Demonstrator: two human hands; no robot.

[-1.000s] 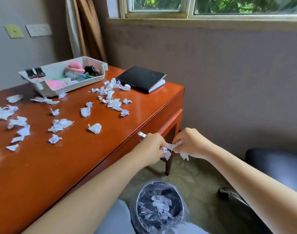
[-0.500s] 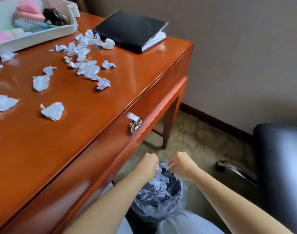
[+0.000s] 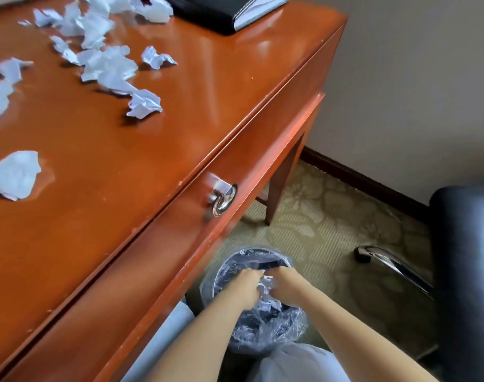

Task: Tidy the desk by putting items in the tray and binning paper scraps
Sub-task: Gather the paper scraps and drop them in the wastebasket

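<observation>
Right over the mouth of the bin [image 3: 235,261], holding one handful of scraps [image 3: 265,282] with the left hand [image 3: 245,285] and the right hand [image 3: 289,286] together, fingers of both curled round the white paper squeezed between them. Just below the hands, inside the bin, more binned scraps [image 3: 265,306] lying on the clear liner [image 3: 276,329]. To do this drop well: go low enough to bring the paper under the rim of the bin, then spread all fingers at once and pull the hands apart, to avoid pieces sticking to a palm or sliding off the loose liner onto the carpet [image 3: 318,221]. Better also to shake the fingers a little above the bin, and to check the floor around the bin for small pieces before rising. To the right of the bin, a black chair [image 3: 461,271], well apart from it. Up and to the left of the bin, the desk [image 3: 125,205], with its metal drawer handle [image 3: 223,197] almost straight above the bin. Farther from the bin, on the desk top, many loose scraps [image 3: 144,104] waiting, so probably several more trips needed. Farthest from the bin, at the back of the desk, a black notebook [image 3: 221,12]. No tray to see from this angle.
</observation>
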